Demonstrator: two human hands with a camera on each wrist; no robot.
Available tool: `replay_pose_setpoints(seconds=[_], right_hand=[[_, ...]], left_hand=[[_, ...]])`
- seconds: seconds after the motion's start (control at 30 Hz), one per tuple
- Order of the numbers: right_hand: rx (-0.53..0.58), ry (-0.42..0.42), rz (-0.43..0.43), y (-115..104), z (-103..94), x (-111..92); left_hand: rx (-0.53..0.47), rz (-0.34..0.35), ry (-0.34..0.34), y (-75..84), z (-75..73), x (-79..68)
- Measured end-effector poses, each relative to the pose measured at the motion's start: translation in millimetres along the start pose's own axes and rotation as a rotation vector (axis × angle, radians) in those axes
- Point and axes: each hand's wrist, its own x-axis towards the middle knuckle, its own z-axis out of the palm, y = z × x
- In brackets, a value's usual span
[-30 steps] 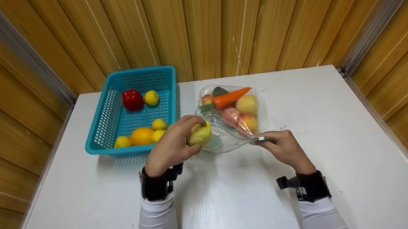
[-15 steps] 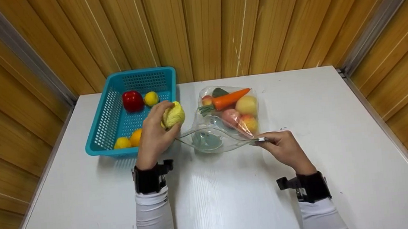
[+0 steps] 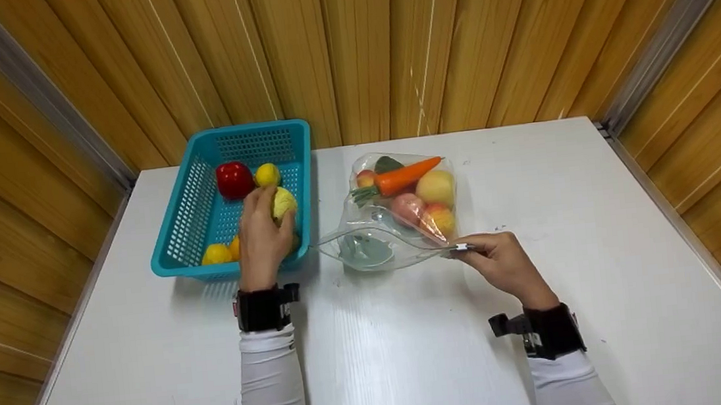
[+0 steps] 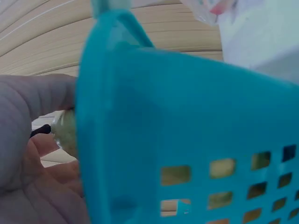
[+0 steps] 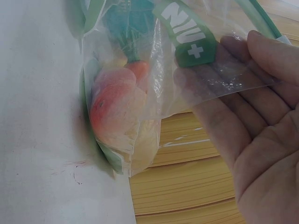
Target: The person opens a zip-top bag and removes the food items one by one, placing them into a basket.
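My left hand [image 3: 262,228] is over the front of the teal basket [image 3: 169,237], holding a yellow, wrinkled cabbage-like vegetable [image 3: 284,203]. In the left wrist view, a pale rounded thing with a dark stem [image 4: 41,130] shows beside the thumb, and the basket wall [image 4: 140,107] covers much of the hand. My right hand [image 3: 498,262] pinches the right end of the zip bag's mouth, by its white slider [image 3: 462,246]. Inside the clear zip bag [image 3: 365,251] lie a carrot [image 3: 407,176], a pale yellow fruit [image 3: 436,187] and several reddish fruits [image 3: 408,208].
The basket holds a red bell pepper or apple [image 3: 234,179], a lemon [image 3: 267,174] and more yellow and orange fruit [image 3: 216,253], partly behind the left hand. The white table [image 3: 402,357] meets wooden-plank walls [image 3: 360,57] at the back and sides.
My left hand has carried the yellow cabbage-like vegetable left, from the bag's mouth to over the basket. The bag's mouth now gapes in view. My right hand has stayed in place.
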Motion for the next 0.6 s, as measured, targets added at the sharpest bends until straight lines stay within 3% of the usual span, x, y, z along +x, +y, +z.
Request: replay_pose_setpoints(seconds=[0.3,0.6], right_hand=[[0.007,0.002,-0.019,1.5,0.7,0.2],[0.009,0.004,-0.031,3.7,-0.1,0.6]], left_hand=[[0.053,-0.031,-0.087,-11.7,12.2,3.7],[0.100,-0.027,-0.131,-14.1,14.1,4.9]])
